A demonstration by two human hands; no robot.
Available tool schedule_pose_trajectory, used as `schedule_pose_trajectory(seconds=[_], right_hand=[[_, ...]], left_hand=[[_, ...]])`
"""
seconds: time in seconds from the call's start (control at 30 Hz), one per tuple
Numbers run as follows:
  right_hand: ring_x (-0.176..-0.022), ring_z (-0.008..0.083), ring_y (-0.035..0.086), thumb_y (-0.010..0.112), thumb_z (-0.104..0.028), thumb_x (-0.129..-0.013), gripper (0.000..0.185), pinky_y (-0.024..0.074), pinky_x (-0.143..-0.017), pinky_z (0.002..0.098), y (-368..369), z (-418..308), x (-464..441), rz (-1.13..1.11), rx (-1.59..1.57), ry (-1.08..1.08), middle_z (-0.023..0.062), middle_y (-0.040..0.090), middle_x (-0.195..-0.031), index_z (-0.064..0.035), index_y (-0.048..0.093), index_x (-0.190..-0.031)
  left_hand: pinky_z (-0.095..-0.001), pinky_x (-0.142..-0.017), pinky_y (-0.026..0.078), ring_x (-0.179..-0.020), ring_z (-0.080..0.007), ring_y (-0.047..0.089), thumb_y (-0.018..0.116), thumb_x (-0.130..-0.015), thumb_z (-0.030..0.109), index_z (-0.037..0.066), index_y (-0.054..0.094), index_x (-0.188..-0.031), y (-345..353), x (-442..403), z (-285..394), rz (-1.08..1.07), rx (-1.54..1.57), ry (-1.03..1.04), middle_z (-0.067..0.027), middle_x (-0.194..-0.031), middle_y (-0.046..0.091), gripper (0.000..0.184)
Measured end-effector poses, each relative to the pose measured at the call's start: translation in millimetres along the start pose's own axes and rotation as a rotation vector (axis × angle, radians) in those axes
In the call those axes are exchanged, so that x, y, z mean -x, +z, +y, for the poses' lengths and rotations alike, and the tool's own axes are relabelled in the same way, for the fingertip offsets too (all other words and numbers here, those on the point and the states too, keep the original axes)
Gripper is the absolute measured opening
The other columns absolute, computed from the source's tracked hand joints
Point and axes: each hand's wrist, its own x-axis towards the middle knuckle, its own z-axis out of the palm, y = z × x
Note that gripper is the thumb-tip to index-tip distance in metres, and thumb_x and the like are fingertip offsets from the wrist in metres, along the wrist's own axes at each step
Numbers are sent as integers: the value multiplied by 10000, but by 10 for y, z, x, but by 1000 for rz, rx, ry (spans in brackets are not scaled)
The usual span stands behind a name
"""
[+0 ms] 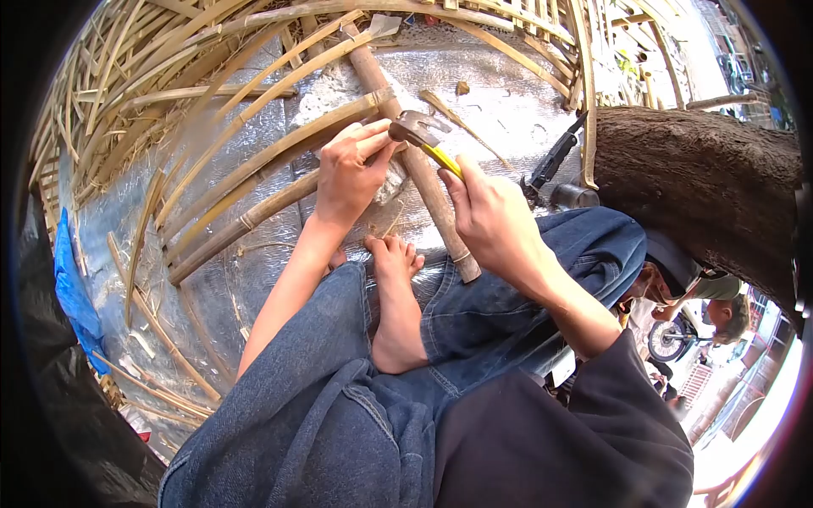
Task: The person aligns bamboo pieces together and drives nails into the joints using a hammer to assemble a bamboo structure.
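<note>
My right hand [501, 210] grips the yellow handle of a claw hammer [444, 159]. The hammer's head is right beside the fingertips of my left hand [351, 168], whose fingers are pinched together; what they hold is too small or hidden to name. Below both hands a round bamboo pole [430, 190] slants across the frame. Split bamboo strips [292, 151] run in from the left and meet the pole near my left hand. Under the pole lies a pale stone block [391, 184], partly covered.
A black folding multi-tool [557, 157] and a metal cup-like object [574, 196] lie to the right, near a thick tree trunk [690, 173]. Woven bamboo strips [135, 63] rise at the upper left. A blue plastic sheet [74, 284] is at far left. Another person [720, 296] is at the right.
</note>
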Motion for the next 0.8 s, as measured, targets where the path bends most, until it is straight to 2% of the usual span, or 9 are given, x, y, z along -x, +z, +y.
schedule_pose_trajectory(seconds=[0.1,0.37,0.43,0.5,0.8], right_hand=[[-607,456,610,502,-162,-1009,171,461,-537,521,4,-9,11,34,1,-50,256,584,-623,8,490,-999],[-626,449,608,507,-154,-1007,167,467,-569,518,-92,-160,20,36,-61,53,245,596,-658,13,499,-1017],[-660,449,603,511,-145,-1005,164,461,-587,513,-108,-146,40,67,23,-122,253,600,-707,15,508,-1040],[-682,455,591,515,-146,-1005,155,450,-590,517,-77,-95,41,21,-63,23,261,596,-740,5,529,-1034],[-690,480,584,527,-199,-1012,201,427,-611,537,-20,-12,41,35,-186,150,264,602,-725,-4,557,-975]], left_hand=[[-369,-761,539,-839,-302,687,758,-806,71,28,752,-935,19,7,-13,5,-2,-9,-130,-969,737,136],[-364,-775,533,-824,-294,679,763,-804,85,32,750,-942,10,15,-5,29,-8,15,-115,-966,738,148],[-369,-790,529,-837,-295,672,768,-804,98,37,750,-951,13,11,-5,10,-11,4,-107,-967,732,160],[-370,-797,527,-848,-291,666,767,-806,99,39,750,-963,2,9,16,0,-32,6,-103,-976,728,169],[-344,-806,529,-895,-241,663,783,-783,65,50,752,-1007,-229,81,113,-10,-79,-63,-83,-1011,730,227]])
